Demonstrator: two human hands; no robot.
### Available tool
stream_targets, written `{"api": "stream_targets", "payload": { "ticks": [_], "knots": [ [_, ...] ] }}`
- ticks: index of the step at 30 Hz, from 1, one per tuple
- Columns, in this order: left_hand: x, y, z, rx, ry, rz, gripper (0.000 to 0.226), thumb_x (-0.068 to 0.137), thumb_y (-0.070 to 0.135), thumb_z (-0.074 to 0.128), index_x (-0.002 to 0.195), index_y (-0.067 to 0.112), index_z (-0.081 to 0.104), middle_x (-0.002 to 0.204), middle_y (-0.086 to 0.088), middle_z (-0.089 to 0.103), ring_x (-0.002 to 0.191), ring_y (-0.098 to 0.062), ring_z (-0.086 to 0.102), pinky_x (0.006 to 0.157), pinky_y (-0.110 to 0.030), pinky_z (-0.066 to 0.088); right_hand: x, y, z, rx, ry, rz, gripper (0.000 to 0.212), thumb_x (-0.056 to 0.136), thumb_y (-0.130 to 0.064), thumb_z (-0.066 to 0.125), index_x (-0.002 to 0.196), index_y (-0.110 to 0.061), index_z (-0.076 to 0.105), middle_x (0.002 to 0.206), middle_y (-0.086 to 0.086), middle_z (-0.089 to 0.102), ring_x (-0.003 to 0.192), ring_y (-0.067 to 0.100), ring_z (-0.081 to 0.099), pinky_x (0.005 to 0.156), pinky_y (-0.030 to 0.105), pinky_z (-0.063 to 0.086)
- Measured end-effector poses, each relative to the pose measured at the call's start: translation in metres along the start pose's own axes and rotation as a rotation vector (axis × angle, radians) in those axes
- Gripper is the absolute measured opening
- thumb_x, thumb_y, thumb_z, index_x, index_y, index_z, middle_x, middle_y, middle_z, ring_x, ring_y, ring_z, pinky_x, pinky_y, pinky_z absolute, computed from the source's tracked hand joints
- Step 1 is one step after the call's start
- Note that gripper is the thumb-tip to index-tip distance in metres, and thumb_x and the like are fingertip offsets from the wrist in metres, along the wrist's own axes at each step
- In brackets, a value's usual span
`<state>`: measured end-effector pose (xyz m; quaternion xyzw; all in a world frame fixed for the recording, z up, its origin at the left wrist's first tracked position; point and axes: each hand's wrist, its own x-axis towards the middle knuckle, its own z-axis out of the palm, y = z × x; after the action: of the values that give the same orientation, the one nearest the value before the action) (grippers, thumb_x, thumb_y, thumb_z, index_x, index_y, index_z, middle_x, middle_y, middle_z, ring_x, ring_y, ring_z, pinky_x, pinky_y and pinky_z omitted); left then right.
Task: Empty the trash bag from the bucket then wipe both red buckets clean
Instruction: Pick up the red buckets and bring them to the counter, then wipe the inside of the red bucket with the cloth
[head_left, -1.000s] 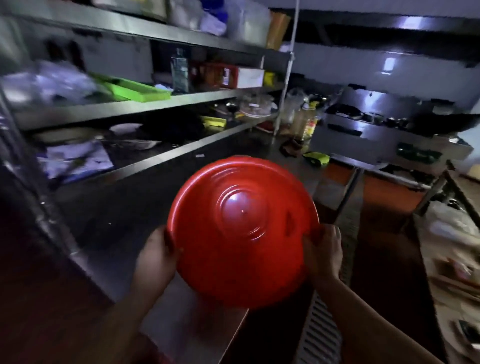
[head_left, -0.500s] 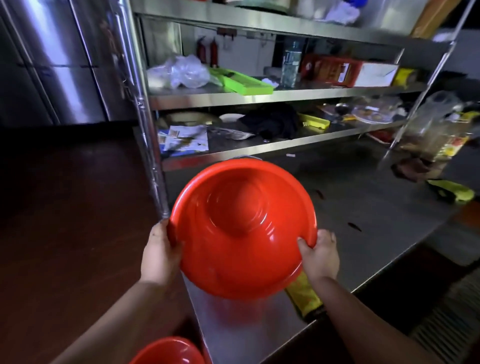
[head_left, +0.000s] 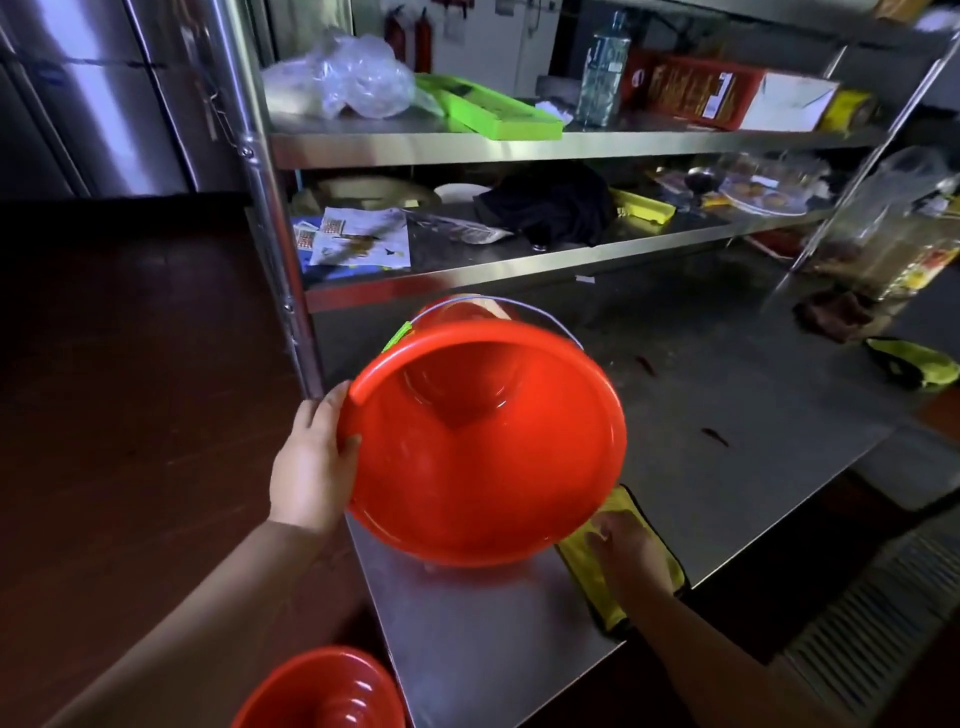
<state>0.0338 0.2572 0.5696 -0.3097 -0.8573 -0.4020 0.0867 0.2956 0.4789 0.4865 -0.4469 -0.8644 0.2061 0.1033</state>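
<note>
— What can't you see well?

— The second red bucket (head_left: 324, 691) at the bottom of the frame is cut off by the edge. The yellow cloth (head_left: 613, 566) on the bench (head_left: 727, 467) is partly under the right hand (head_left: 631, 558). That hand is blurry, so I cannot tell if its grip has closed on the cloth. It lies on top of it.

— And the big bucket?

— The red bucket (head_left: 483, 447) is in the middle of the frame, tipped so its open mouth faces us. It is shiny and bright red inside, with a thin wire handle (head_left: 545, 317) behind it. The left hand (head_left: 311, 462) grips its rim on the left side, thumb inside.

— What is up top?

— Messy shelves (head_left: 519, 143) with a green tray (head_left: 493, 111).
</note>
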Motion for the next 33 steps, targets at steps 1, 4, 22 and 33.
{"api": "stream_targets", "payload": {
  "ticks": [1, 4, 22, 33],
  "knots": [
    [0.001, 0.002, 0.004, 0.018, 0.003, 0.02, 0.061, 0.082, 0.004, 0.061, 0.138, 0.019, 0.042, 0.124, -0.011, 0.049, 0.094, -0.04, 0.06, 0.074, -0.041, 0.051, 0.001, 0.01, 0.006, -0.045, -0.044, 0.003, 0.021, 0.088, -0.02, 0.062, 0.106, -0.009, 0.063, 0.109, 0.009, 0.059, 0.1, 0.026, 0.057, 0.076, 0.029, 0.04],
    [0.002, 0.012, 0.013, 0.107, 0.014, 0.089, 0.061, 0.082, 0.002, 0.062, 0.137, 0.018, 0.044, 0.116, -0.016, 0.051, 0.082, -0.044, 0.06, 0.063, -0.041, 0.05, 0.008, 0.033, 0.022, -0.174, -0.152, -0.018, 0.026, 0.089, -0.029, 0.058, 0.111, -0.016, 0.061, 0.115, 0.004, 0.057, 0.106, 0.021, 0.054, 0.082, 0.029, 0.044],
    [-0.025, 0.049, 0.034, 0.296, 0.223, 0.0, 0.056, 0.085, 0.001, 0.058, 0.136, 0.021, 0.047, 0.114, -0.02, 0.052, 0.083, -0.046, 0.059, 0.062, -0.049, 0.05, 0.04, 0.079, 0.021, -0.014, -0.082, -0.113, 0.025, 0.078, -0.022, 0.066, 0.097, -0.008, 0.057, 0.1, 0.007, 0.058, 0.094, 0.028, 0.056, 0.068, 0.031, 0.038],
    [-0.072, -0.002, 0.082, -0.261, 0.036, -0.811, 0.046, 0.082, 0.014, 0.069, 0.118, -0.004, 0.046, 0.114, -0.028, 0.057, 0.105, -0.041, 0.056, 0.086, -0.045, 0.047, -0.024, 0.038, 0.015, 0.44, 0.208, 0.07, 0.021, 0.07, -0.006, 0.072, 0.076, -0.018, 0.055, 0.072, -0.005, 0.052, 0.066, 0.012, 0.05, 0.058, 0.027, 0.032]
  ]
}}
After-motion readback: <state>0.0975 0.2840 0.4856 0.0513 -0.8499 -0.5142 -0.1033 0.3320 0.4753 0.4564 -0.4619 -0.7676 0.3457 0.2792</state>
